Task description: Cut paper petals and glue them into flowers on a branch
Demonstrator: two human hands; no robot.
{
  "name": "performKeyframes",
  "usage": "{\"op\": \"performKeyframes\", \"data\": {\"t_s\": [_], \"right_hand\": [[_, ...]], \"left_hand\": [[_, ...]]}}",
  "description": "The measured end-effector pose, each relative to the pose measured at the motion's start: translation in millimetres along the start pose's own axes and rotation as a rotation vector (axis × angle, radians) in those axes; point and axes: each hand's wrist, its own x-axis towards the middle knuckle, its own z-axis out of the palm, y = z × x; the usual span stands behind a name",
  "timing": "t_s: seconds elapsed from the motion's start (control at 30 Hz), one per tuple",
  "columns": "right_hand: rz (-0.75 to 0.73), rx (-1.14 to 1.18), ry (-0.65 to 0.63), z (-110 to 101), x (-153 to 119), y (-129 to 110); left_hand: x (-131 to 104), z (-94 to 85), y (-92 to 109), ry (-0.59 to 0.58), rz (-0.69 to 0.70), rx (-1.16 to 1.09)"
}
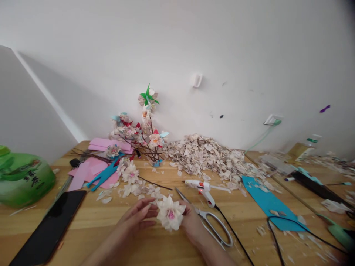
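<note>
A white handmade flower [169,214] with a pink centre faces up, held in my right hand [192,221], whose fingers close on it from behind and are partly hidden. My left hand [141,214] is beside the flower on its left, fingers apart and slightly curved; whether a fingertip touches a petal I cannot make out. Just beyond lie loose pale petals [142,191] and another white flower [130,173] with a dark stem. Right of my right hand are scissors [219,225] with grey handles and a white glue gun [203,190] with a black cord.
A dark phone [50,229] and a green bottle [24,181] stand at the left. Finished flower branches [149,129] rise from a small glass [157,162]. Behind is a large heap of dried petals [205,155]. Pink sheets [88,171] and a blue sheet [271,203] lie on the table.
</note>
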Motion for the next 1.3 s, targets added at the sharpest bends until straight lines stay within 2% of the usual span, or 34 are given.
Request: {"op": "performKeyframes", "data": {"t_s": [0.23,0.47,0.63,0.97,1.1,1.17,1.23,1.3], "right_hand": [[0.037,-0.005,-0.017,6.4,-0.9,-3.7],[0.022,-0.031,-0.015,3.0,0.8,-1.2],[0.012,-0.058,-0.006,1.5,1.9,-5.7],[-0.044,-0.183,0.028,-4.4,0.5,-5.4],[-0.14,-0.32,0.046,-3.2,1.4,-2.1],[-0.209,-0.398,0.059,0.7,1.3,-2.3],[-0.381,-0.568,0.029,5.9,0.3,-5.7],[-0.633,-0.801,-0.018,11.1,-1.4,-12.3]], "left_hand": [[-7.9,12.5,4.6,-0.022,-0.075,-0.164],[-12.6,9.5,9.8,-0.078,-0.095,-0.161],[-11.9,7.8,15.4,-0.052,-0.114,-0.149],[-9.0,-8.3,38.7,0.063,0.042,-0.204],[-8.7,-10.0,44.3,0.134,0.084,-0.207],[-7.6,-8.3,39.9,0.177,0.048,-0.201],[-6.8,-4.8,31.4,0.201,-0.035,-0.204],[-7.2,0.1,21.6,0.162,-0.121,-0.214]]}}
